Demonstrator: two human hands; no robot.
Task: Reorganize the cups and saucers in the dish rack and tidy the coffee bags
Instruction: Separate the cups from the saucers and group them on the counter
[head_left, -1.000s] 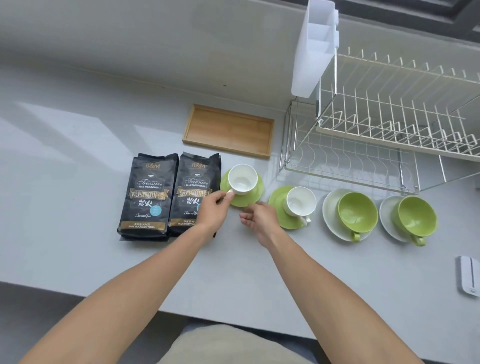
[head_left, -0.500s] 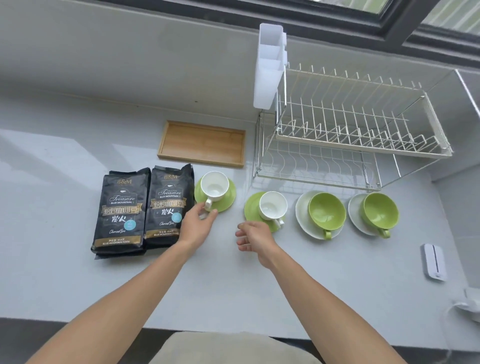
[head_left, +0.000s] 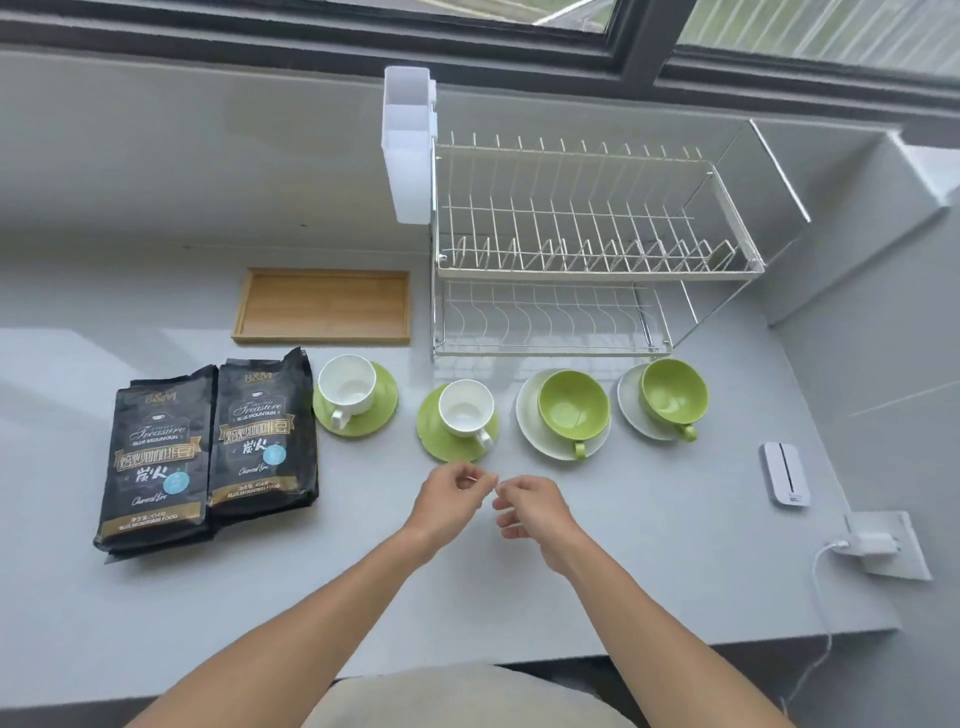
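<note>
Both hands empty, left hand (head_left: 451, 501) and right hand (head_left: 530, 506) loosely curled near the cups (head_left: 466, 408). Rack (head_left: 597, 267) empty, bags (head_left: 262, 436) flat. We'd lift cup first, then saucer, probably.

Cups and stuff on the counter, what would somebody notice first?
Probably the row of four cups on saucers in front of the empty dish rack: two white cups on green saucers, two green cups on white ones. Two black coffee bags lie flat at the left.

Left hand (head_left: 451, 500) and right hand (head_left: 530, 506) nearly touching — fingers curled, empty.
</note>
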